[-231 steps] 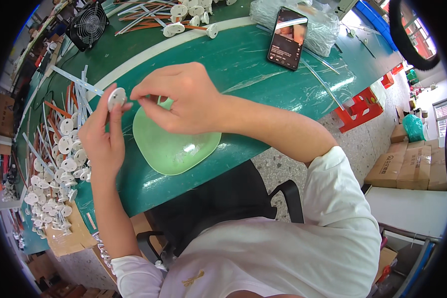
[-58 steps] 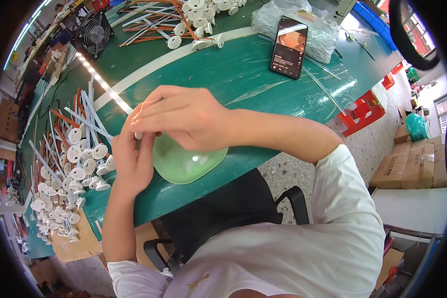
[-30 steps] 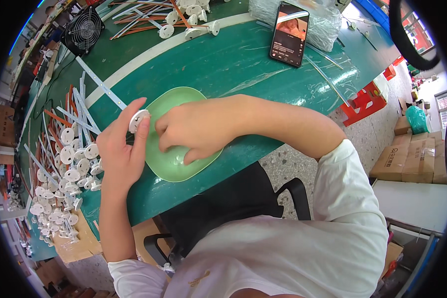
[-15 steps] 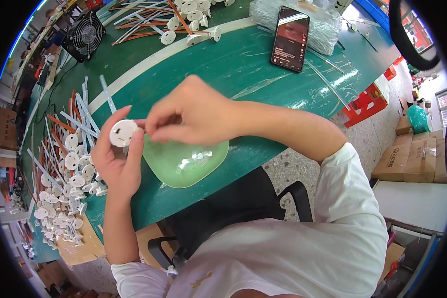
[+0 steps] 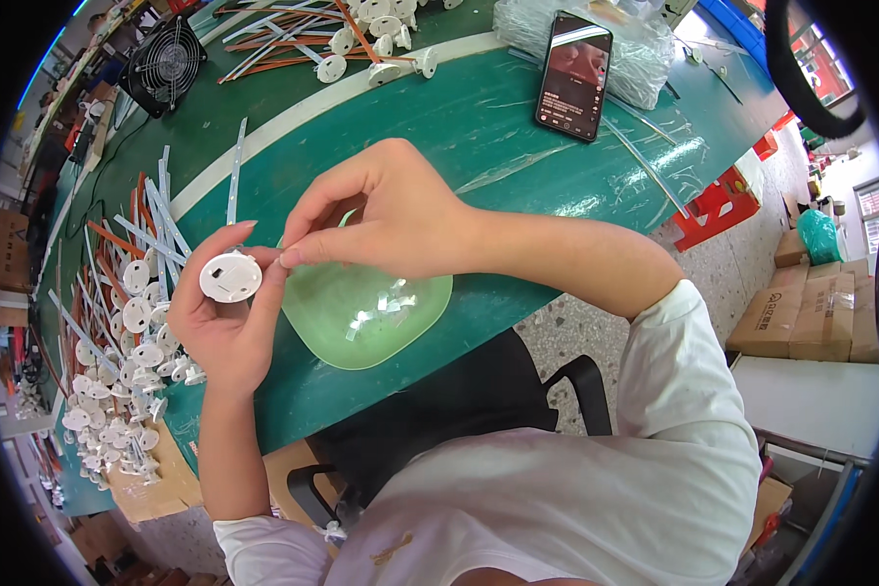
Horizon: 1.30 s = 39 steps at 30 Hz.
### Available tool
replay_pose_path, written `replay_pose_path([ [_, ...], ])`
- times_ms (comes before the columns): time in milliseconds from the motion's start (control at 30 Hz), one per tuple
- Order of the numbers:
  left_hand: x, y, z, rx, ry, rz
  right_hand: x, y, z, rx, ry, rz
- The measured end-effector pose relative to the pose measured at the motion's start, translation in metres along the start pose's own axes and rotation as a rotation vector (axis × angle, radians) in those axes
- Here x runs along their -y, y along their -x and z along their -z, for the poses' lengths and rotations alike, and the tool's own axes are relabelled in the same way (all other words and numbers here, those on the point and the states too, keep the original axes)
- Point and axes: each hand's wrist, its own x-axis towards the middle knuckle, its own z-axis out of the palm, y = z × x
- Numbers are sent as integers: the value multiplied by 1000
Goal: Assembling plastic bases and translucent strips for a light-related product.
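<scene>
One white disc (image 5: pixel 225 283) sits held in the left grip (image 5: pixel 223 337); right beside it, the right grip (image 5: pixel 393 215) pinches narrow, contents unclear, over a green bowl (image 5: pixel 361 355).

Bright, pale daylight shows at the window (image 5: pixel 870 210), far right of the hands (image 5: pixel 391 220). Beyond them, glare whitens patches of the glossy desk (image 5: pixel 439 132), and a light streak crosses the phone (image 5: pixel 573 78). Straight edges bow toward a black, soft rim.
</scene>
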Motion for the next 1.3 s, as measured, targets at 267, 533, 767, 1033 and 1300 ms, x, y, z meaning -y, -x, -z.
replay_pose_path([
  [267,-3,0,1,-22,21,29,-1,0,-3,2,-185,-155],
  [533,-6,-3,-1,-46,23,75,-21,5,-10,-156,570,652],
  [767,-8,-4,-4,-14,50,88,-29,2,-7,-230,699,902],
  [1033,-4,-4,0,-77,19,33,-18,5,-10,-207,495,619],
  [1300,-2,-1,1,-93,37,-33,-13,8,-14,-144,306,391],
])
